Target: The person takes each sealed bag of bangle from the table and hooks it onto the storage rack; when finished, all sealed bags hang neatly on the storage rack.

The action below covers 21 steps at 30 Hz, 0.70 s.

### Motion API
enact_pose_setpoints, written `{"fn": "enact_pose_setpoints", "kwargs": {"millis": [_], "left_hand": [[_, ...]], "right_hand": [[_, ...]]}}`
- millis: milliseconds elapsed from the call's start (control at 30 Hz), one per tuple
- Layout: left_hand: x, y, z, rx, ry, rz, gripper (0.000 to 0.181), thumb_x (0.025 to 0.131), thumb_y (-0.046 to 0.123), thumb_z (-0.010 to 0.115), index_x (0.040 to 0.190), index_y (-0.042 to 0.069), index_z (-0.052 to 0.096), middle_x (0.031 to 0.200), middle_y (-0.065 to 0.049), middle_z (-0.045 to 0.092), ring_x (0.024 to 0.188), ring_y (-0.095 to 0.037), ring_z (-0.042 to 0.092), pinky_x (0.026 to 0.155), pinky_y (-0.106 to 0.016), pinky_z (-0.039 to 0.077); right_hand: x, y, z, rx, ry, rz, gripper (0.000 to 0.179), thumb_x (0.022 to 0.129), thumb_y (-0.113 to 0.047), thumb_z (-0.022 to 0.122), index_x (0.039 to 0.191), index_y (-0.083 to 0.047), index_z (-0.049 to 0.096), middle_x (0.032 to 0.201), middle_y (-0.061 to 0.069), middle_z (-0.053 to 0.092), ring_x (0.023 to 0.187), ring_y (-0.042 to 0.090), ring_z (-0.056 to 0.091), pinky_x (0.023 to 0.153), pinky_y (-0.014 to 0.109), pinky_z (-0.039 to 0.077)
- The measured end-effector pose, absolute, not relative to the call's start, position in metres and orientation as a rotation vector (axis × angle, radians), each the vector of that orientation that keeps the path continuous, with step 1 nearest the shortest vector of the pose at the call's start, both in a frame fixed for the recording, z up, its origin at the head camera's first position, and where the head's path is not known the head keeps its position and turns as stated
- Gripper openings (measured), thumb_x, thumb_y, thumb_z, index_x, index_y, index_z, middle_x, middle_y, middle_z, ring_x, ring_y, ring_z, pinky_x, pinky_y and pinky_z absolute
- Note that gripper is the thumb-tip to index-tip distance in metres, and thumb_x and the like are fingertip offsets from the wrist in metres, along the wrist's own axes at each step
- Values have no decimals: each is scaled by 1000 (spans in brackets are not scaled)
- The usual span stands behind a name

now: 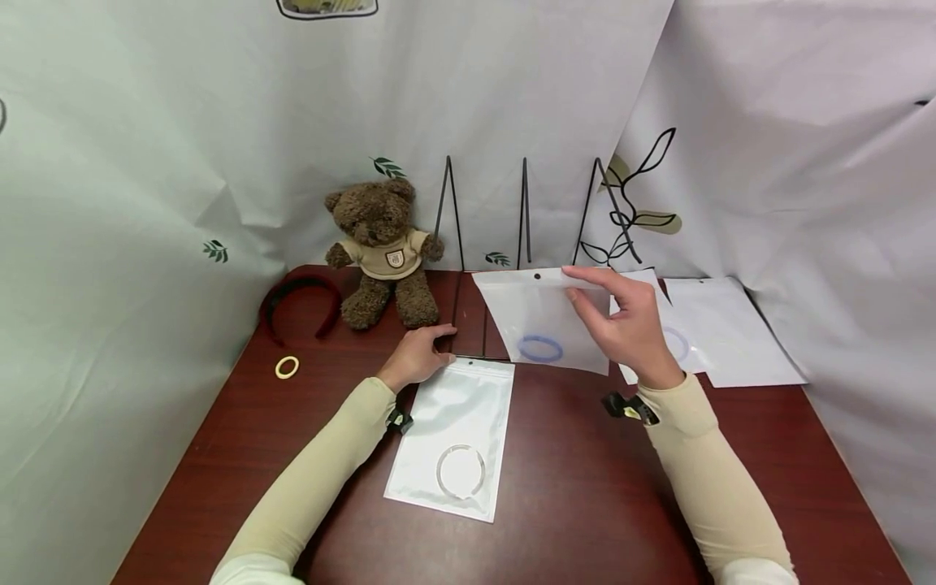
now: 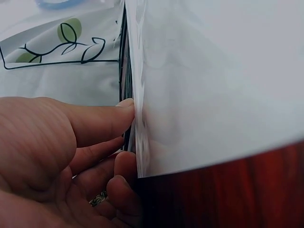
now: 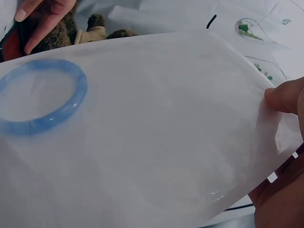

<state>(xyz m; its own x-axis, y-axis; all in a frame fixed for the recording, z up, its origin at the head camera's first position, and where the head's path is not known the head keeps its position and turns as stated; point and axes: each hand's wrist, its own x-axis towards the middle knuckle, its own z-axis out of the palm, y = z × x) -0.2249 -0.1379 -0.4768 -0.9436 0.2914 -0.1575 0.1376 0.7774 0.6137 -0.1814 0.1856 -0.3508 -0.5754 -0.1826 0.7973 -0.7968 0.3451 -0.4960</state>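
My right hand (image 1: pixel 621 321) pinches the top edge of a translucent zip bag (image 1: pixel 504 305), between thumb and fingers. A blue bangle (image 3: pixel 76 92) lies inside the bag's lower part. The bag is raised, with its lower end in front of a black wire rack (image 1: pixel 525 211). My left hand (image 1: pixel 417 357) grips the rack's front edge by thumb and fingers, at the top of a second zip bag (image 1: pixel 464 406). That bag lies flat on the table with a pale, clear-looking bangle (image 1: pixel 439 473) in it. In the left wrist view its edge meets the thumb.
A brown teddy bear (image 1: pixel 383 258) sits left of the rack. Nearer the left edge are a dark red headband (image 1: pixel 332 313) and a cream bangle (image 1: pixel 280 370). More zip bags (image 1: pixel 738 333) lie at the right, one with a pale lilac bangle (image 1: pixel 683 345). White curtain (image 1: pixel 146 203) surrounds the table (image 1: pixel 585 504).
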Motion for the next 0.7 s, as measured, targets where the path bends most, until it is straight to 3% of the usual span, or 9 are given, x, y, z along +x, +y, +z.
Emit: {"fn": "enact_pose_setpoints", "kwargs": {"millis": [67, 167, 200, 300, 367, 433, 567, 633, 700], "left_hand": [[-225, -138, -477, 338, 2718, 918, 54, 95, 24, 70, 146, 23, 54, 114, -7, 74, 52, -17, 53, 75, -33, 48], [-225, -138, -477, 337, 2710, 917, 53, 96, 24, 69, 147, 23, 53, 78, -10, 70, 51, -15, 53, 71, -32, 47], [-225, -138, -477, 338, 2709, 914, 53, 96, 24, 68, 147, 23, 53, 75, -10, 69, 51, -15, 53, 72, -32, 47], [-225, -138, -478, 340, 2716, 916, 52, 96, 24, 69, 146, 23, 54, 103, -7, 75, 52, -15, 54, 74, -32, 48], [-225, -138, -478, 342, 2719, 915, 52, 96, 24, 69, 146, 23, 55, 110, -6, 74, 52, -15, 54, 75, -32, 48], [-225, -138, -478, 335, 2716, 918, 52, 96, 24, 69, 146, 23, 55, 104, -7, 75, 51, -15, 53, 75, -33, 48], [-224, -138, -477, 314, 2705, 923, 52, 96, 23, 68, 146, 24, 54, 63, -5, 64, 51, -15, 52, 74, -33, 47], [-225, -138, -476, 302, 2700, 925, 52, 96, 23, 68, 147, 24, 54, 58, -2, 60, 49, -15, 50, 74, -34, 46], [-225, -137, -476, 295, 2698, 924, 52, 96, 24, 68, 147, 24, 54, 57, -2, 59, 48, -14, 47, 73, -34, 46]], "right_hand": [[-185, 182, -349, 842, -1958, 1230, 36, 83, 6, 75, 116, -8, 76, 107, 13, 78, 101, -3, 70, 87, 14, 52], [-190, 176, -346, 816, -1932, 1248, 34, 85, 3, 74, 116, -9, 76, 108, 12, 78, 102, -2, 70, 87, 14, 53], [-191, 175, -346, 806, -1924, 1260, 33, 86, 3, 73, 116, -9, 76, 108, 13, 78, 101, -1, 71, 86, 15, 53], [-196, 171, -346, 780, -1910, 1299, 33, 86, 5, 73, 116, -9, 76, 108, 13, 78, 100, 0, 70, 85, 15, 52], [-199, 169, -348, 769, -1911, 1308, 34, 85, 7, 72, 115, -7, 76, 107, 15, 78, 94, -1, 69, 77, 14, 50], [-201, 168, -350, 752, -1918, 1304, 33, 85, 8, 72, 115, -5, 76, 107, 17, 77, 82, -3, 63, 67, 14, 45], [-199, 160, -341, 690, -1929, 1303, 29, 86, 9, 70, 114, 0, 75, 106, 20, 76, 57, -4, 31, 49, 19, 24], [-200, 155, -336, 659, -1925, 1309, 29, 87, 9, 69, 114, 0, 75, 106, 21, 76, 53, -2, 17, 46, 21, 17], [-204, 152, -333, 635, -1920, 1324, 30, 87, 8, 68, 115, -1, 75, 106, 21, 75, 51, -3, 14, 45, 21, 16]]}}
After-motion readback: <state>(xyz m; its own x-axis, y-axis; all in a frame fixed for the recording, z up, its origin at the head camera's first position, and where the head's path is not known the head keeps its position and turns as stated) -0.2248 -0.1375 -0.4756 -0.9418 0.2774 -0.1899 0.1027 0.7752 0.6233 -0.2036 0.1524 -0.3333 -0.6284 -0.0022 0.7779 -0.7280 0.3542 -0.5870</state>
